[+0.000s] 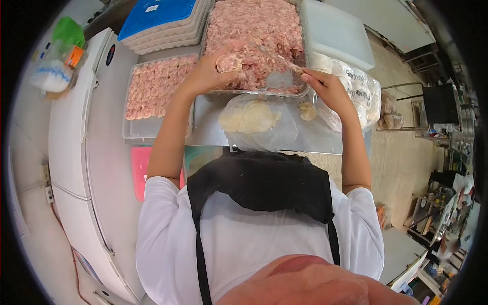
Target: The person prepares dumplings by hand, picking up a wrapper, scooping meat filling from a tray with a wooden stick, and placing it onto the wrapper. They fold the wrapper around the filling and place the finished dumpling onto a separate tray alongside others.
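Note:
My left hand [208, 71] is curled around a dumpling [230, 63], its pale wrapper filled with pink ground meat. My right hand [325, 87] grips the end of a thin, meat-smeared spatula-like tool [288, 63], which points left toward the dumpling. Both hands are over the near end of a deep clear tray [306, 90] of ground meat [254, 25], where part of the bottom shows. Just in front of it, a pile of round dough wrappers [249, 117] lies on plastic film. A small crumpled wrapper piece [307, 111] sits to their right.
Rows of filled dumplings [160, 86] fill most of a shallow tray at left. Behind it are stacked trays under a blue lid [157, 18]. At right stand a translucent container [338, 33] and plastic-wrapped packs [358, 94]. A white freezer [71, 127] flanks the metal table [208, 134].

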The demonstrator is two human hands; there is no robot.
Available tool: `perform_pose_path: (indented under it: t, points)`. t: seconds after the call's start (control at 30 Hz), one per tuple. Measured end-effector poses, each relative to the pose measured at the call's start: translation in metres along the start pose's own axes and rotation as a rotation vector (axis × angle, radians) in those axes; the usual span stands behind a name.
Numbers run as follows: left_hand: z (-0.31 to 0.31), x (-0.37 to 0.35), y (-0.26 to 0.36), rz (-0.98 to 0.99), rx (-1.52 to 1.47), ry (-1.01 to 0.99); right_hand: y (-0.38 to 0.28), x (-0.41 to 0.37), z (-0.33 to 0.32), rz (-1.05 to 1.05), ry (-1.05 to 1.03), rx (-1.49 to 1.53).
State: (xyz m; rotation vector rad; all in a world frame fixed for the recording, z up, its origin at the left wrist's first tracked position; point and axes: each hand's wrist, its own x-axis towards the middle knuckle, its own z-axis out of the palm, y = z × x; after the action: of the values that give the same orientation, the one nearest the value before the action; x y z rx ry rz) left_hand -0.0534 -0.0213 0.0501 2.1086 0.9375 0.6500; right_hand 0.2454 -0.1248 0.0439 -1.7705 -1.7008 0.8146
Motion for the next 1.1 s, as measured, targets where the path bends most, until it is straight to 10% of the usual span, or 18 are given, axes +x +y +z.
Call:
perform_pose_path:
  t: [0.13,0.37,0.47,0.67,0.87,1.1]
  points:
    - [0.004,0.017,-0.009,0.144,-0.019,-0.158,-0.018,-0.006,0.034,-0.302,-0.075,0.061]
    - [0.037,0.033,-0.047,0.025,-0.003,0.03,-0.036,-0.018,0.009,-0.355,0.182,-0.335]
    - [0.034,0.036,-0.005,-0.053,0.082,-0.177,-0.01,-0.01,-0.007,-0.398,0.135,-0.375]
    - [0.056,0.023,0.022,-0.016,-0.183,-0.067,-0.002,-0.02,-0.029,-0.34,-0.032,-0.136]
    - [0.085,0.013,-0.015,0.13,0.241,0.237,-0.007,-0.024,-0.058,-0.361,-0.019,-0.349]
    - [0.059,0.001,0.015,-0.017,-0.056,0.07,-0.009,-0.028,-0.045,-0.408,-0.048,-0.313]
